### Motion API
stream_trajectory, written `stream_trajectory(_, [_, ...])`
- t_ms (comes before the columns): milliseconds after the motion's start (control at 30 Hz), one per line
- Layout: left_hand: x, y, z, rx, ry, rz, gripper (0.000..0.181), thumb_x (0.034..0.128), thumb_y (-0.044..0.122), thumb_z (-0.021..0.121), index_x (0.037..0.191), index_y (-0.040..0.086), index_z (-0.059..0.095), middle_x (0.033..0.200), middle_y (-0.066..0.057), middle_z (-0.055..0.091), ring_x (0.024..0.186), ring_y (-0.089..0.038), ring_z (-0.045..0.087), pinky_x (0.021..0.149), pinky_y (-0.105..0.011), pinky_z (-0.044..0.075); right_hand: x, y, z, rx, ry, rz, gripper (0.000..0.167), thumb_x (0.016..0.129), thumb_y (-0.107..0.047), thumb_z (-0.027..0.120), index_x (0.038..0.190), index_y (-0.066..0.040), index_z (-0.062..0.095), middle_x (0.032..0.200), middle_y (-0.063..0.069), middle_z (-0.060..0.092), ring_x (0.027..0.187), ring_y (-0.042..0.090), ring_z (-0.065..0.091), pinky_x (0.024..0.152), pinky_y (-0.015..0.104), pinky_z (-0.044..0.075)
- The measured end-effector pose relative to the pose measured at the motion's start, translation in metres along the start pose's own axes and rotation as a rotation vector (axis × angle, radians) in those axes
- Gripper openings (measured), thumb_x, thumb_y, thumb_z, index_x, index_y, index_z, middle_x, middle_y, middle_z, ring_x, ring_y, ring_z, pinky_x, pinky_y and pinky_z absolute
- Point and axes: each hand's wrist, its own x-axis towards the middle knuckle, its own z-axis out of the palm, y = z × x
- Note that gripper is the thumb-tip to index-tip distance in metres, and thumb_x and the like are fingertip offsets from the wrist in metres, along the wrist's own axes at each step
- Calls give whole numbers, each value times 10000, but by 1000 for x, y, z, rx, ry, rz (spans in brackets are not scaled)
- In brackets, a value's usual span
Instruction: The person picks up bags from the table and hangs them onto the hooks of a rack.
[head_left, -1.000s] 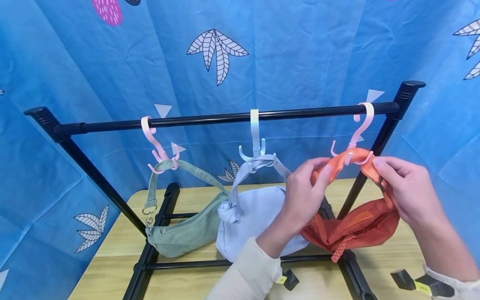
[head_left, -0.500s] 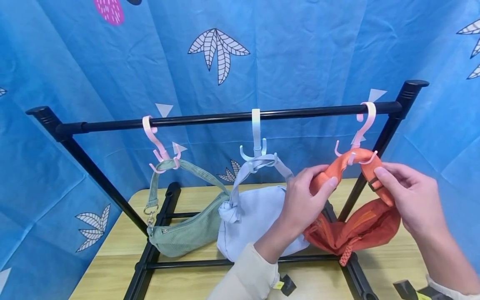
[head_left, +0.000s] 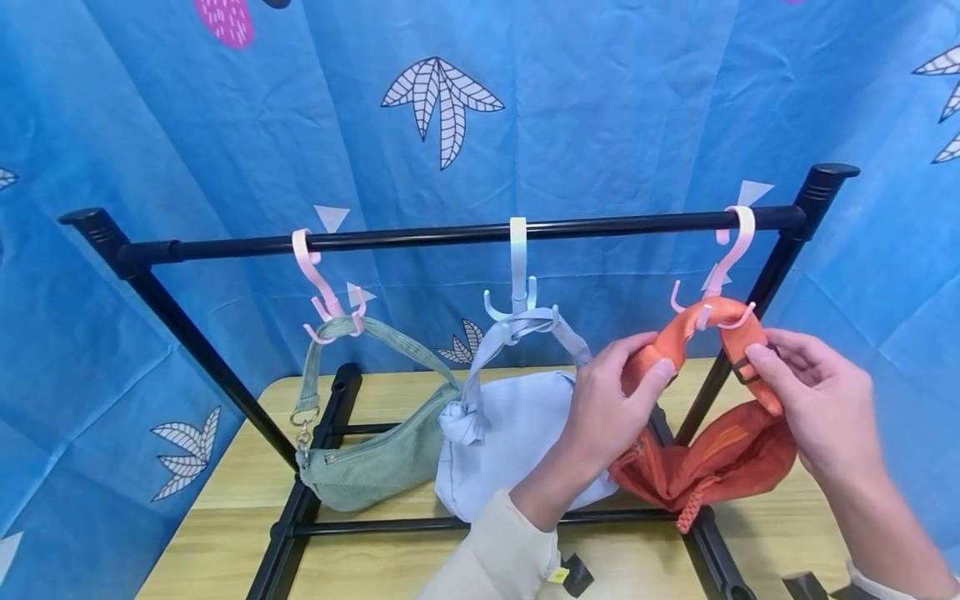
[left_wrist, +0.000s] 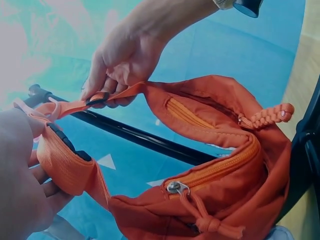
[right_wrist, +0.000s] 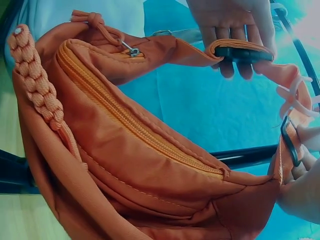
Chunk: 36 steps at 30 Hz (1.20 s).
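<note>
An orange-red waist bag (head_left: 720, 458) hangs by its orange strap (head_left: 738, 337) from the pink hook (head_left: 735, 254) at the right of the black rack. On the strap's left side, my left hand (head_left: 603, 404) pinches the webbing; a black buckle (right_wrist: 242, 54) sits there in the right wrist view. My right hand (head_left: 828, 408) grips the strap's other side, thumb and fingers by a black slider (left_wrist: 97, 98). Below the hands the bag sags, its zipper (right_wrist: 130, 117) and braided cord pull (right_wrist: 40, 82) facing outward in the right wrist view.
A pale blue bag (head_left: 502, 442) hangs from a light blue hook (head_left: 518, 267) mid-rail, partly behind the left forearm. Further left, a green corduroy bag (head_left: 382, 462) hangs from another pink hook (head_left: 313, 271). The black rack (head_left: 420, 237) stands on a wooden table (head_left: 217, 533) before a blue curtain.
My right hand has shifted slightly right and down along the strap, and the black slider now shows beside its thumb. The strap lies smoother over the hook. My left hand has barely moved.
</note>
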Motion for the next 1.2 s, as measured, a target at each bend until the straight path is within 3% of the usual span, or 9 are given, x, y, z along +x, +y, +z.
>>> stream_trajectory(167, [-4, -3, -2, 55, 4, 42, 428, 1033, 313, 642, 1431, 159, 614, 1233, -35, 736, 929, -31, 611, 722, -115, 552, -2, 3, 1, -46, 29, -5, 324, 944, -41, 738, 1234, -187, 738, 921, -137, 799, 780, -3, 764, 646, 134, 588])
stream_trajectory(400, [-11, -5, -6, 154, 18, 106, 470, 1030, 298, 651, 1466, 135, 586, 1286, -45, 737, 931, -45, 668, 740, -77, 551, -9, 3, 3, -318, 114, -16, 464, 952, -121, 752, 1403, -120, 648, 944, -230, 742, 810, -78, 732, 673, 92, 569])
stream_trajectory(633, [-16, -10, -14, 239, 31, 177, 476, 1032, 269, 650, 1477, 119, 570, 1405, -37, 685, 1183, -82, 706, 923, -108, 542, -14, 5, 10, -543, 254, -140, 475, 912, -114, 796, 1373, -144, 684, 1106, -255, 628, 968, -76, 603, 718, -3, 465])
stream_trajectory(800, [-21, -15, -22, 255, 31, 210, 471, 1022, 250, 671, 1459, 98, 587, 1435, -52, 665, 1295, -124, 659, 986, -150, 535, -16, 4, 12, -572, 281, -190, 485, 891, -102, 815, 1359, -154, 696, 1148, -248, 593, 1012, -64, 580, 800, -23, 442])
stream_trajectory(1033, [-30, -20, -35, 268, 16, 253, 432, 1014, 231, 680, 1413, 73, 623, 1407, -67, 683, 1299, -139, 658, 1038, -212, 545, -21, 5, 12, -626, 284, -266, 509, 882, -104, 827, 1369, -154, 686, 1173, -294, 541, 1039, -92, 542, 821, -21, 398])
stream_trajectory(1200, [-36, -22, -44, 298, 8, 321, 399, 1014, 207, 677, 1381, 53, 642, 1377, -83, 701, 1310, -153, 654, 1096, -240, 510, -25, 5, 13, -656, 286, -329, 513, 878, -85, 826, 1368, -133, 683, 1190, -314, 521, 1016, -134, 544, 835, -33, 397])
